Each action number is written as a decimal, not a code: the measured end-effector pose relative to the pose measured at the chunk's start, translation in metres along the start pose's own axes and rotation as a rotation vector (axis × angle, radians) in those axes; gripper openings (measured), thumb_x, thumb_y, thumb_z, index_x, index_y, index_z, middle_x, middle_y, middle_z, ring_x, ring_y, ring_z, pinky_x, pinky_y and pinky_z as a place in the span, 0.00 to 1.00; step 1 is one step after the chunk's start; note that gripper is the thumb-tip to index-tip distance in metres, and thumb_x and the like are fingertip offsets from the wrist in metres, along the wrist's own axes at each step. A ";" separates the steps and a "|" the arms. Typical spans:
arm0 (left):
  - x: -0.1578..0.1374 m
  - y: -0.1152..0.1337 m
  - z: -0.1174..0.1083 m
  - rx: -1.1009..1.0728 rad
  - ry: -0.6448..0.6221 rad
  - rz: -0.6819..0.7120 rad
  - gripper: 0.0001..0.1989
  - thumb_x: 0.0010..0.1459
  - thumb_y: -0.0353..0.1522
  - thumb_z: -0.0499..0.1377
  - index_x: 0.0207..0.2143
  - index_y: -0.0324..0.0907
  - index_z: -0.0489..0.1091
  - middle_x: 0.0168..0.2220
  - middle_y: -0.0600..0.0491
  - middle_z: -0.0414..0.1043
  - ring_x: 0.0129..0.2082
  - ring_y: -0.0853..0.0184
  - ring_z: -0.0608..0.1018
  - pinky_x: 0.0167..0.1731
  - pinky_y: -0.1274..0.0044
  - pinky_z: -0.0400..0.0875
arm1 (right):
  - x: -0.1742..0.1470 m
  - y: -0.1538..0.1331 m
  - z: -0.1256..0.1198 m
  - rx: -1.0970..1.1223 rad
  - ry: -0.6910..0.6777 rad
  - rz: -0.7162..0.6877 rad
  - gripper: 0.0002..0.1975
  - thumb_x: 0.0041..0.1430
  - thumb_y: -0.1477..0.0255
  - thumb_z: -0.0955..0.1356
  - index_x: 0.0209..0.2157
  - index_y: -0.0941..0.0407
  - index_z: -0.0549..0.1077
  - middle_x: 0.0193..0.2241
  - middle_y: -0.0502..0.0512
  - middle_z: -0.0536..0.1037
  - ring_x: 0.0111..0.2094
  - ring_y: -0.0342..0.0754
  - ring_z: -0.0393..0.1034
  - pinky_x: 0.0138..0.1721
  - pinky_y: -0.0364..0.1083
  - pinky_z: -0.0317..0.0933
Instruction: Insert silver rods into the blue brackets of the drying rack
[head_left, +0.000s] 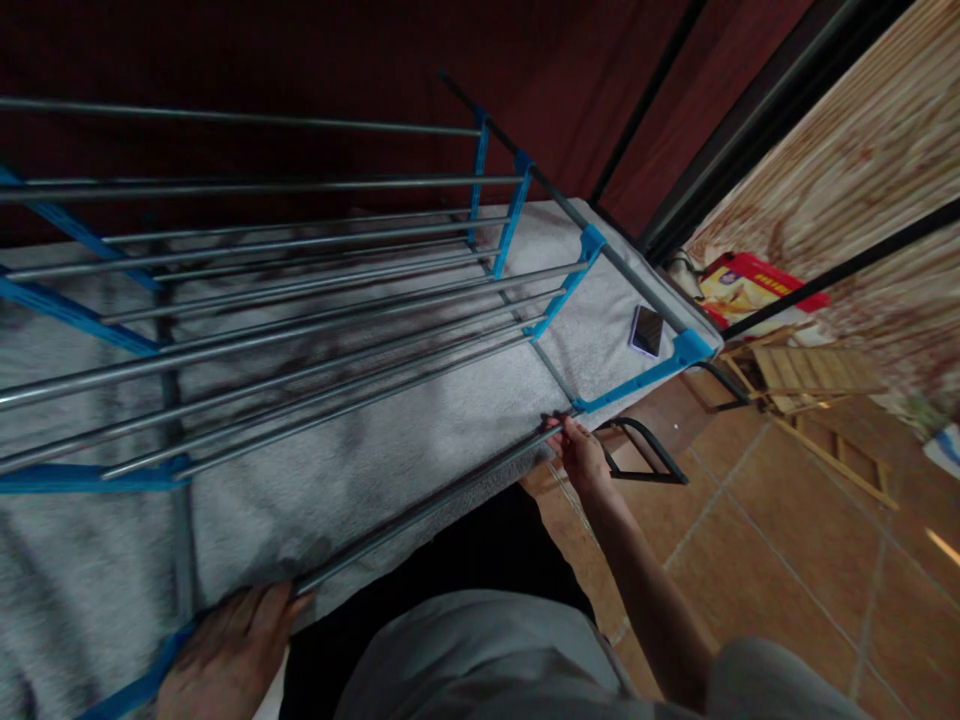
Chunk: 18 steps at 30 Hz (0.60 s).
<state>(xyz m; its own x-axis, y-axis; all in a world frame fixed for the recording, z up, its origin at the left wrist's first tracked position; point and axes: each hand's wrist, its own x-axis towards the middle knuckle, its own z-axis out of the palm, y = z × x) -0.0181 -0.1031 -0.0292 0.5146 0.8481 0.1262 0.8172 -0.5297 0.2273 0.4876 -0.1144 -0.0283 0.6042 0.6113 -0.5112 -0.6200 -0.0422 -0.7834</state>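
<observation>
A shoe rack with grey metal rods and blue plastic brackets lies on its side in front of me. My right hand (583,455) is closed around the right end of a long grey rod (427,512), right by the lower tip of a blue bracket (637,382). At the rod's left end, my left hand (232,645) wraps over it, close to another blue bracket (142,685) that it partly covers. Several other rods span the rack's tiers behind this one. How the rod's two ends meet the brackets is hidden by my fingers.
Grey plush fabric (360,405) covers the surface under the rack. A phone (646,332) lies on it at the right. Beyond its right edge are a red and yellow box (750,285), a small wooden stool (821,370) and black metal legs (649,450) above the tiled floor.
</observation>
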 end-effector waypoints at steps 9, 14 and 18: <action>-0.005 0.013 -0.004 0.342 0.082 0.086 0.22 0.69 0.43 0.47 0.49 0.36 0.68 0.40 0.42 0.75 0.38 0.53 0.74 0.40 0.64 0.67 | 0.010 -0.017 -0.009 0.042 -0.069 -0.017 0.04 0.62 0.72 0.69 0.36 0.56 0.78 0.35 0.53 0.84 0.34 0.44 0.80 0.36 0.40 0.75; -0.003 0.021 -0.004 0.442 0.138 0.058 0.16 0.69 0.39 0.48 0.42 0.37 0.69 0.35 0.43 0.73 0.34 0.54 0.74 0.36 0.65 0.66 | 0.017 -0.018 -0.021 0.014 -0.083 -0.016 0.04 0.61 0.71 0.71 0.37 0.57 0.78 0.36 0.55 0.84 0.35 0.45 0.80 0.35 0.41 0.76; -0.002 0.022 -0.002 0.458 0.173 0.074 0.13 0.68 0.38 0.52 0.41 0.37 0.69 0.32 0.45 0.72 0.32 0.55 0.74 0.34 0.66 0.65 | 0.018 -0.015 -0.024 0.010 -0.059 -0.008 0.05 0.59 0.70 0.73 0.36 0.56 0.78 0.36 0.54 0.84 0.36 0.45 0.80 0.35 0.41 0.76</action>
<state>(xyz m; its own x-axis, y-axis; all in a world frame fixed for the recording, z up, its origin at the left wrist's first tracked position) -0.0011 -0.1164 -0.0225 0.5566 0.7774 0.2929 0.8302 -0.5073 -0.2311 0.5201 -0.1216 -0.0342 0.5787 0.6572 -0.4828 -0.6203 -0.0295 -0.7838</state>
